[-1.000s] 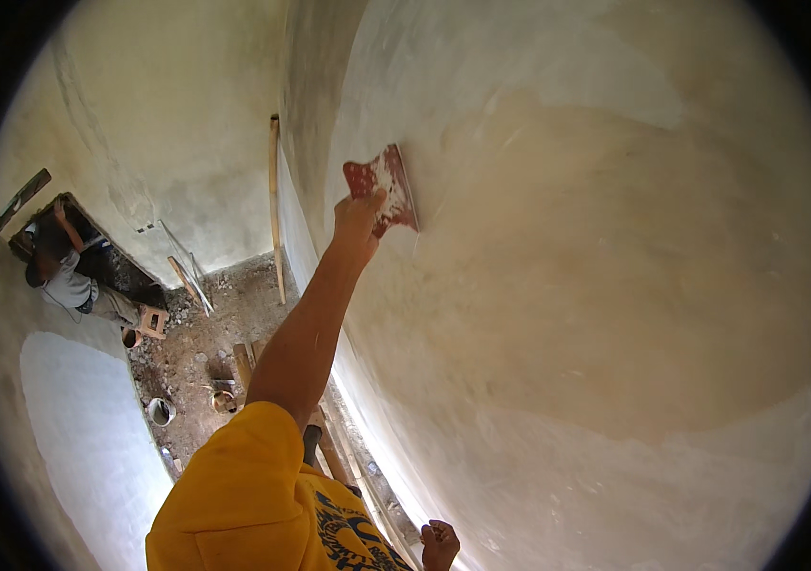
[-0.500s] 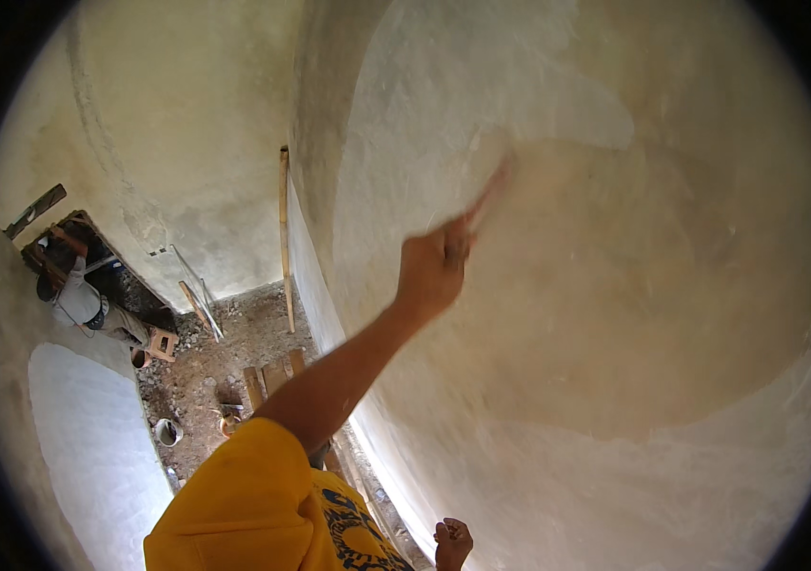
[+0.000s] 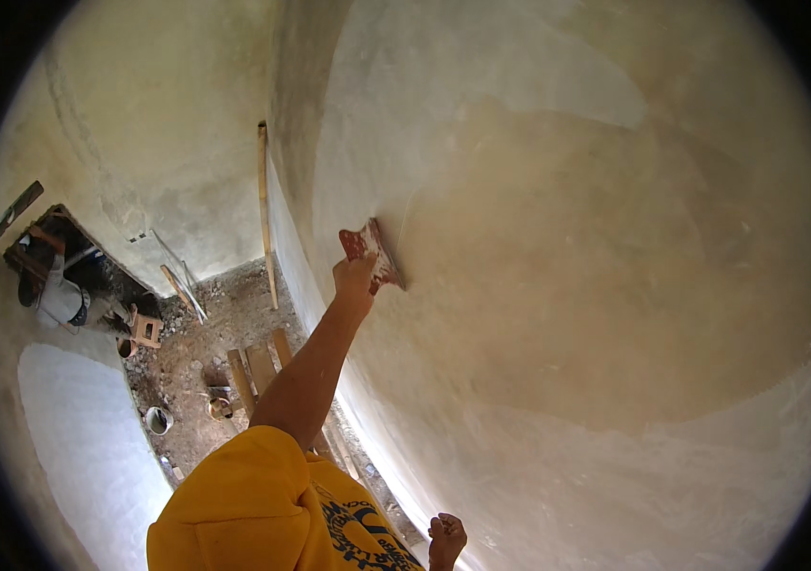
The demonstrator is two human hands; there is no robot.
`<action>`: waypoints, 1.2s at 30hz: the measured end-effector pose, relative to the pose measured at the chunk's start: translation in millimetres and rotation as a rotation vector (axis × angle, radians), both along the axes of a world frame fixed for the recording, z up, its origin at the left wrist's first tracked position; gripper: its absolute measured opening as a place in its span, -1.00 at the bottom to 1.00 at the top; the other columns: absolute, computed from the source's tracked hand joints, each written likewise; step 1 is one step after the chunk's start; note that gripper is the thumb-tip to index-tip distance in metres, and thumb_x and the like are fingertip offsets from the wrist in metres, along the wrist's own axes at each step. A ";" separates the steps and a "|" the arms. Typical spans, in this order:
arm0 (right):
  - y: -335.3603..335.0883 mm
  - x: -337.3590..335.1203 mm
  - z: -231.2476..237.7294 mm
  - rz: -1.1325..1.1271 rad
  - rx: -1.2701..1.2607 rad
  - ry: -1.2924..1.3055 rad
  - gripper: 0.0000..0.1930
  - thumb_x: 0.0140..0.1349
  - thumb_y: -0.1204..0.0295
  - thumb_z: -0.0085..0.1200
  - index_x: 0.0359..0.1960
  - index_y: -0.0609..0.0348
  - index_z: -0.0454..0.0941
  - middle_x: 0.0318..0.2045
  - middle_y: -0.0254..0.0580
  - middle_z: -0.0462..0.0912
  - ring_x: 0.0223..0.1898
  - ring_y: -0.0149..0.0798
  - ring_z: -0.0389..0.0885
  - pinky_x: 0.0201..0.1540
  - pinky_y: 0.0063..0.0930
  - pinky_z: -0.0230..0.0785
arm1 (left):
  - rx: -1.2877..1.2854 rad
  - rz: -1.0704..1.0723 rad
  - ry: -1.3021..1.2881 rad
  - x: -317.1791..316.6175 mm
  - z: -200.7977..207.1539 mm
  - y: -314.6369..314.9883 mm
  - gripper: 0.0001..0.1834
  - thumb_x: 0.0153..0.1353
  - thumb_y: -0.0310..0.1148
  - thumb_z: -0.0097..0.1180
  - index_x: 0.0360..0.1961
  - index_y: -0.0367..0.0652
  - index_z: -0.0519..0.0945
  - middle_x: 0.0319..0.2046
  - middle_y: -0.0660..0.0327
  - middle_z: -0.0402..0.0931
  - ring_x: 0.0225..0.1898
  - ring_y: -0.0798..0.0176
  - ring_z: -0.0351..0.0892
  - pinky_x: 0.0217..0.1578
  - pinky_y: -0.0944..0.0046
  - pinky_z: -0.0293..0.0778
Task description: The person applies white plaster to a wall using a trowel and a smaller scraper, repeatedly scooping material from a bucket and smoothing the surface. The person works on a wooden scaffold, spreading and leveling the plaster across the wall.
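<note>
High on a scaffold-eye view of a bare room, a person in a yellow shirt point(image 3: 234, 504) stretches the left hand point(image 3: 356, 278) up to a plastered wall point(image 3: 558, 285), fingers wrapped round the handle of a red-backed float point(image 3: 372, 252) whose face lies flat against the plaster, at the edge where a paler grey patch meets the buff-coloured coat. The right hand point(image 3: 445, 539) sits low at the bottom of the frame, curled into a loose fist close to the wall; whether it grips anything cannot be told. Far below, on a rubble-strewn floor point(image 3: 225, 324), lie short planks point(image 3: 258, 366), a small round bucket point(image 3: 156, 419) and a second container point(image 3: 221, 407), while a long wooden pole point(image 3: 265, 209) leans upright in the corner. At the left, another person point(image 3: 58, 285) crouches in a dark doorway beside a small orange-brown block point(image 3: 146, 329). The shirt carries a dark blue print on its front; no packages or signs are legible.
</note>
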State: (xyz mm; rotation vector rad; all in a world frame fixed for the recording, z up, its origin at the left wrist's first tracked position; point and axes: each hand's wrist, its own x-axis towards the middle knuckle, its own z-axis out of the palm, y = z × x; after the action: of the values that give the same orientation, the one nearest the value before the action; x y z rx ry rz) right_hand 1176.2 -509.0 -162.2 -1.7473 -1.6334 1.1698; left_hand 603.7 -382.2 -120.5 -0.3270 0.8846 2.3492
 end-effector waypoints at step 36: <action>20.6 -35.3 -12.3 0.096 0.159 0.042 -0.73 0.28 0.37 0.30 -0.09 0.30 0.66 -0.42 -0.24 0.67 -0.43 -0.42 0.58 -0.36 -0.50 0.49 | -0.300 0.402 1.481 58.8 216.2 35.0 -0.48 0.29 -0.75 0.00 0.25 -0.21 0.56 0.24 -0.02 0.54 0.25 -0.03 0.56 0.27 0.18 0.49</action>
State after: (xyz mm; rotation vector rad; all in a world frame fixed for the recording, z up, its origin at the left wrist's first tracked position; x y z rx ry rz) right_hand 1140.9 -488.4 -174.5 -1.5514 -1.7513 1.0798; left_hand 662.5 -347.2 95.7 1.4394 1.9125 2.5753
